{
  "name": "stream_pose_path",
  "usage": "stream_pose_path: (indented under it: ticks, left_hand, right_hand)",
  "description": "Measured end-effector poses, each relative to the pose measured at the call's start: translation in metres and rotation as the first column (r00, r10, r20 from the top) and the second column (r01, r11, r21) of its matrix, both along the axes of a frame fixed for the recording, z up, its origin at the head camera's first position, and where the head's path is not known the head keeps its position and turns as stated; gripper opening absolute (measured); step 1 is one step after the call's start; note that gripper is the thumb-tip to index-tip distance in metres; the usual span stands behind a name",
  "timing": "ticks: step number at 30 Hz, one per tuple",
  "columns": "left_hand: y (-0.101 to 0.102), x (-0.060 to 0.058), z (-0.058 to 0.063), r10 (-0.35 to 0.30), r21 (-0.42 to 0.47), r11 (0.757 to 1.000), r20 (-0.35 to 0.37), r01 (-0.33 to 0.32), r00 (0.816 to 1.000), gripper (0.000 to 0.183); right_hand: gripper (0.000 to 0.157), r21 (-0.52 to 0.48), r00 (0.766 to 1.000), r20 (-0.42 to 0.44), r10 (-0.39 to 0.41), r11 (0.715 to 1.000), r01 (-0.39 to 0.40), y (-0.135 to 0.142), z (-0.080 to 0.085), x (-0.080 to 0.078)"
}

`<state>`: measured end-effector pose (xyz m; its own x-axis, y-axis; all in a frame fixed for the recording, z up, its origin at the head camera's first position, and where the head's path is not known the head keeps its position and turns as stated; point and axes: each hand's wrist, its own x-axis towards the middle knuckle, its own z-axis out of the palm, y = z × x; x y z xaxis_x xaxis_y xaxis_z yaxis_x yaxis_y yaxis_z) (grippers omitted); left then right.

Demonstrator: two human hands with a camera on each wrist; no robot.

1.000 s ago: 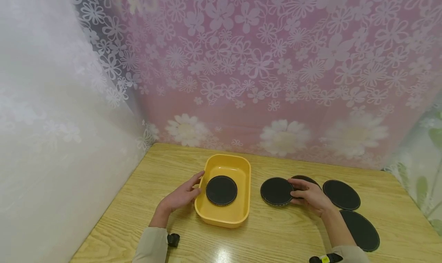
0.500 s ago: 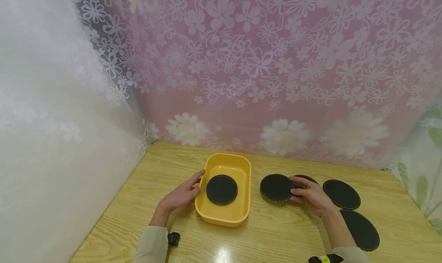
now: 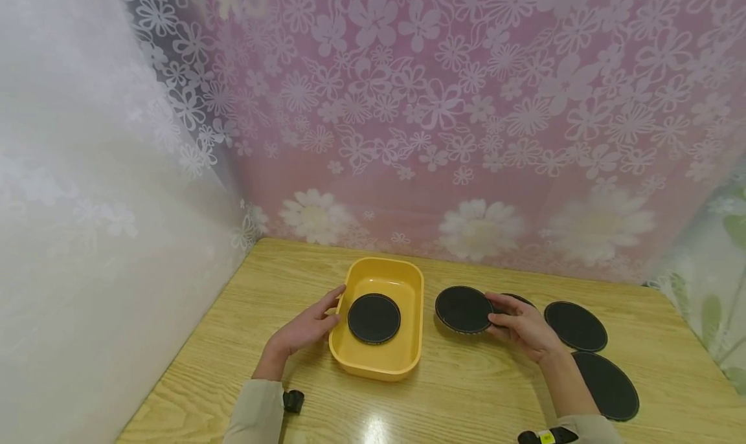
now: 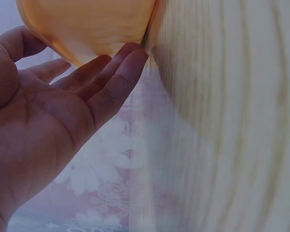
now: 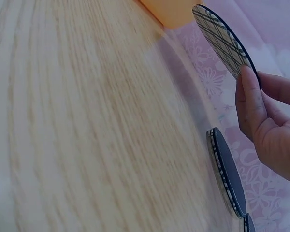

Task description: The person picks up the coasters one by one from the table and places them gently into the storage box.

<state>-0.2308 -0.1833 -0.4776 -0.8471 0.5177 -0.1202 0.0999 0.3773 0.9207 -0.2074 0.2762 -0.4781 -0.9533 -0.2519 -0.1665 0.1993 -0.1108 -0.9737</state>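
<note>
My right hand (image 3: 521, 324) pinches a round black coaster (image 3: 463, 309) by its right edge and holds it above the table. In the right wrist view the raised coaster (image 5: 224, 41) shows a plaid underside. A yellow rectangular tub (image 3: 379, 363) stands left of it, with another black coaster (image 3: 374, 319) lying flat inside. My left hand (image 3: 305, 329) touches the tub's left side, fingers relaxed. Seen from the left wrist, the fingers of my left hand (image 4: 53, 106) lie along the tub wall (image 4: 92, 29).
Right of my right hand, black coasters (image 3: 576, 326) lie on the wooden table (image 3: 454, 392); one (image 3: 607, 386) is nearer the front, and another (image 3: 519, 298) is partly hidden behind my fingers. A floral curtain (image 3: 408, 140) hangs behind the table.
The coaster in my right hand has risen off the table and shifted slightly left. My left hand and the tub stay in place.
</note>
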Motion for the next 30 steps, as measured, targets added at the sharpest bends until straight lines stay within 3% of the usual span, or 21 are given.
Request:
stream_pose_path:
  ticks: [6, 13, 19, 30]
  left_hand:
    - [-0.001, 0.0, -0.001, -0.005, 0.001, 1.0, -0.002, 0.005, 1.0, 0.063]
    - [0.0, 0.001, 0.001, -0.002, -0.001, 1.0, 0.0, 0.002, 1.0, 0.063]
    - [0.0, 0.001, 0.002, -0.005, -0.006, 1.0, -0.001, 0.005, 1.0, 0.063]
    - [-0.001, -0.001, 0.001, -0.012, 0.01, 1.0, 0.009, 0.012, 1.0, 0.063]
  right_hand:
    - [0.064, -0.048, 1.0, -0.014, 0.01, 0.999, -0.011, -0.006, 0.003, -0.001]
    - [0.071, -0.021, 0.998, -0.058, 0.024, 0.999, -0.025, -0.018, 0.012, -0.002]
    - [0.065, -0.012, 0.993, -0.1, 0.055, 0.998, -0.057, -0.031, 0.016, -0.003]
    - [0.066, 0.04, 0.999, -0.048, 0.019, 0.999, -0.017, -0.057, 0.021, -0.008]
